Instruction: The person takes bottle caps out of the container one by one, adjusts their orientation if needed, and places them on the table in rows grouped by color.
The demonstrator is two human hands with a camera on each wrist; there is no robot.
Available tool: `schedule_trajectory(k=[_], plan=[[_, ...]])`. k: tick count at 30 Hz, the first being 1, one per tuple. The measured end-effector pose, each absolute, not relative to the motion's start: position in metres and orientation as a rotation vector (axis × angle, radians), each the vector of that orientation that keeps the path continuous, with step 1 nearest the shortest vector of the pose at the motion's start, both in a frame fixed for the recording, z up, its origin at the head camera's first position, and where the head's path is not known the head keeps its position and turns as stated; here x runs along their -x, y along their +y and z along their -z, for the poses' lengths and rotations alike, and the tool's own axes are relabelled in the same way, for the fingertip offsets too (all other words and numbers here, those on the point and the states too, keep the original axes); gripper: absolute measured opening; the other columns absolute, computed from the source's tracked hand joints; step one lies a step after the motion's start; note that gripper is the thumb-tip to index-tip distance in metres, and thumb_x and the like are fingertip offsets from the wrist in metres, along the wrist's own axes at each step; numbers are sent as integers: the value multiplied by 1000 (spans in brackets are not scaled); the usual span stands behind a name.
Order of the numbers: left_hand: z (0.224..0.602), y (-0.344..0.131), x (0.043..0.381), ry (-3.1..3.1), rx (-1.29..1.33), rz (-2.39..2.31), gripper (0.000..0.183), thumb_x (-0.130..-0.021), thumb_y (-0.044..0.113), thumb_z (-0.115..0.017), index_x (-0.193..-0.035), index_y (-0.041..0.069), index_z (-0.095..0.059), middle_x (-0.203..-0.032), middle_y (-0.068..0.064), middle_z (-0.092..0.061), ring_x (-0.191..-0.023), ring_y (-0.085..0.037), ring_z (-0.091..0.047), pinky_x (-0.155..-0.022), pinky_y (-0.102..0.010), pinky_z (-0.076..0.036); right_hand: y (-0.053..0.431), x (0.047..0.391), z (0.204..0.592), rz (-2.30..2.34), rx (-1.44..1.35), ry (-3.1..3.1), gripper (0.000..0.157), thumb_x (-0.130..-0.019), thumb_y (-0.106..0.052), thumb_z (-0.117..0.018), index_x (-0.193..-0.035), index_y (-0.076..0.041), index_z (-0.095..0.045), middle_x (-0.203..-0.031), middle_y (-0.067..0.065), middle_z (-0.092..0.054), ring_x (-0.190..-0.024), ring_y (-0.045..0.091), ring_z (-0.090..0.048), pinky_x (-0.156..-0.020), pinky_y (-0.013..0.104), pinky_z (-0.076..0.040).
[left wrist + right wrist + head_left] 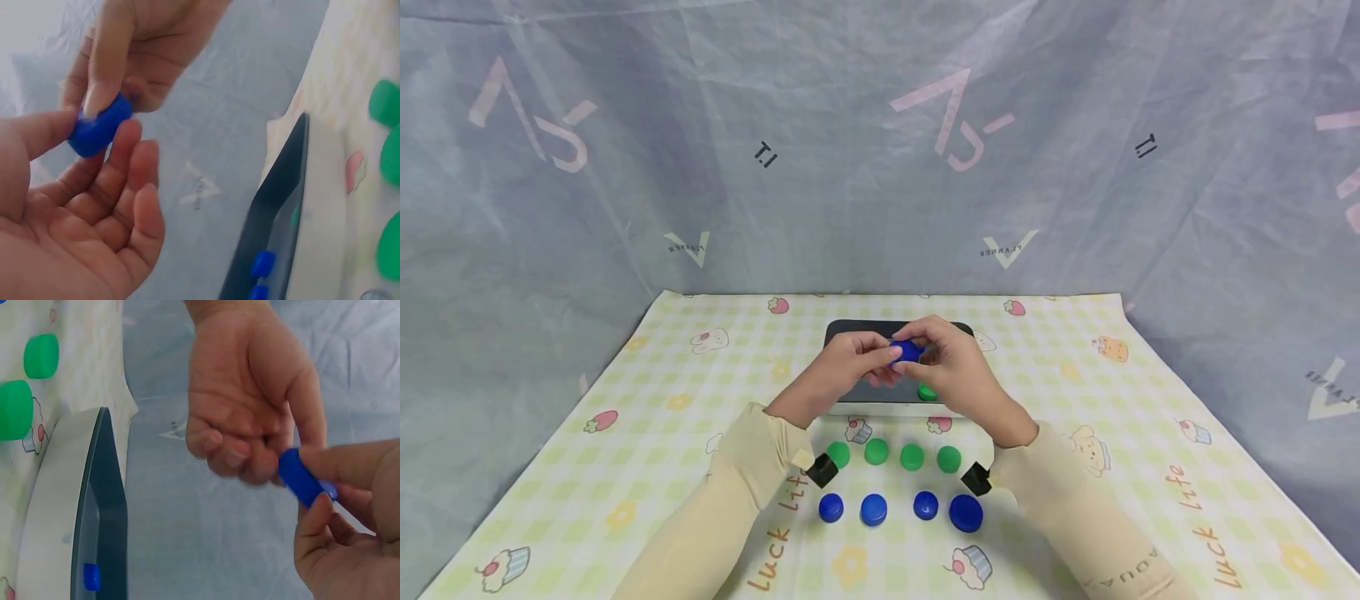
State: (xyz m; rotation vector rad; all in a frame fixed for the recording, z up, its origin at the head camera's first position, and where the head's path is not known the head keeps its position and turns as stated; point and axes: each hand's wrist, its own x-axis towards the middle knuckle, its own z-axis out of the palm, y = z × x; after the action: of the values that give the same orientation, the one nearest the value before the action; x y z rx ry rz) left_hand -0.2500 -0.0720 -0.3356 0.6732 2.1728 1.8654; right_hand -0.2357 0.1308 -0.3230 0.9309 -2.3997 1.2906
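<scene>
Both hands meet over the tray, holding one blue bottle cap [906,352] between them. My left hand [847,360] pinches its near side with thumb and fingers, as the left wrist view shows with the cap [100,128] tilted. From the other side, my right hand [953,360] grips it between thumb and fingers. A small lighter blue piece [329,490] sticks out by the right fingertips. Below is a tray [880,409] with a dark inside and a pale outer wall. A green cap [928,392] and small blue caps [263,264] lie in it.
A row of green caps [912,457] lies in front of the tray. Nearer still is a row of blue caps [874,509] of differing sizes. A checked cloth [685,450] covers the table, and a grey printed curtain [850,200] hangs behind and at the sides.
</scene>
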Motion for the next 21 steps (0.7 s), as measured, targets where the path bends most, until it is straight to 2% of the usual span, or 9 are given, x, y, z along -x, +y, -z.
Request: schedule_trajectory(k=[5,8,12,15,21], plan=[[338,-67,247,2201,-667,-1873,19,-98,21,-65,-91,3,-67,-82,-4,-70,-79,-24,-64,-74,-31,-54,130,231,323,-1027,-1072,-2316,32,-84,0,-78,-113,-10,-68,-115,1,-62,-90,14,-58,-71,31,-52],[340,-63,248,2245,-643,-1831,21,-97,24,-67,-88,5,-67,-79,-2,-69,-80,-24,-64,-74,-32,-52,132,229,323,-856,-1114,-2307,35,-81,-3,-82,-113,-9,-68,-115,2,-63,-99,17,-60,-76,31,-53],[341,-61,248,2267,-644,-1773,24,-98,26,-65,-89,5,-68,-80,-3,-69,-80,-22,-66,-79,-41,-53,134,225,321,-658,-1142,-2304,34,-80,-6,-84,-110,-8,-69,-113,4,-66,-103,21,-60,-89,34,-50],[339,-62,246,2267,-657,-1753,27,-101,28,-61,-94,4,-68,-83,-5,-70,-81,-22,-67,-84,-47,-52,135,222,316,-576,-1127,-2350,31,-82,-8,-82,-110,-9,-69,-111,3,-68,-103,22,-60,-92,36,-49],[330,-67,246,2269,-680,-1716,30,-103,34,-56,-105,5,-63,-88,-7,-70,-87,-31,-67,-78,-33,-51,156,210,307,-546,-1021,-2642,32,-88,-21,-78,-116,-9,-68,-106,0,-68,-89,14,-62,-77,29,-53]])
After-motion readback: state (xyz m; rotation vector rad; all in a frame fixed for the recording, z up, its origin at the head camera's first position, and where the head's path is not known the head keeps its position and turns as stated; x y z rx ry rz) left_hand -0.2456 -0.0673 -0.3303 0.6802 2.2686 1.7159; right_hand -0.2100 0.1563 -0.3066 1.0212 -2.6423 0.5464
